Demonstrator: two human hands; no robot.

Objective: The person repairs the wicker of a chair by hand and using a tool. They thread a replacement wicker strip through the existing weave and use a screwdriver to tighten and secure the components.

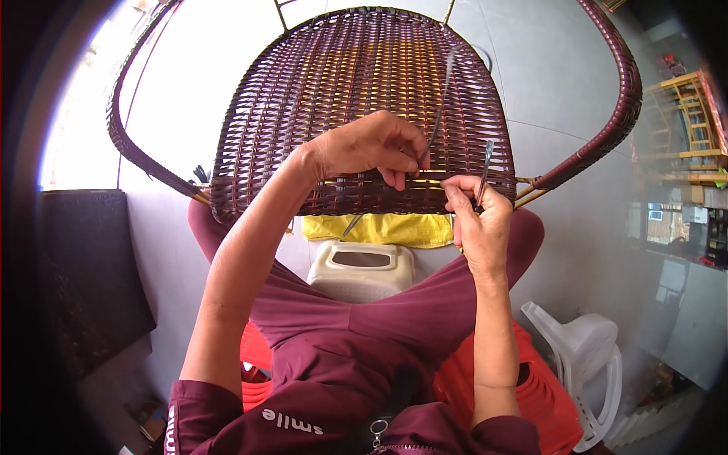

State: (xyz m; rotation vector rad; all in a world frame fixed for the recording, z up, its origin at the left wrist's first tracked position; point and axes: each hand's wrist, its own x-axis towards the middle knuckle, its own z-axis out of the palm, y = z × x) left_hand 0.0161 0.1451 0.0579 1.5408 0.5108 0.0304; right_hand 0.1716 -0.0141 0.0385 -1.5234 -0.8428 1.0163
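In front of me is a dark maroon woven chair seat [326, 98], its near edge over my knees. Thin gaps between its strands show yellow. My left hand [371, 148] is above the weave near its right side, fingers bent and pinched on a thin grey-brown weaving strand [437, 114] that arcs up and away over the seat. By the near right edge, my right hand [481, 216] is closed around a slim rod-like tool [487, 163], its flat, shiny end pointing up. The right fingertips hide the tool's lower end.
Curved wrapped armrests rise at the left [125, 148] and right [626, 91]. Under the near edge lie a yellow sack [387, 230] and a cream plastic stool [360, 280]. Red plastic seating [546, 402] is beneath me, a white plastic chair [588, 345] at right, a dark panel [87, 280] at left.
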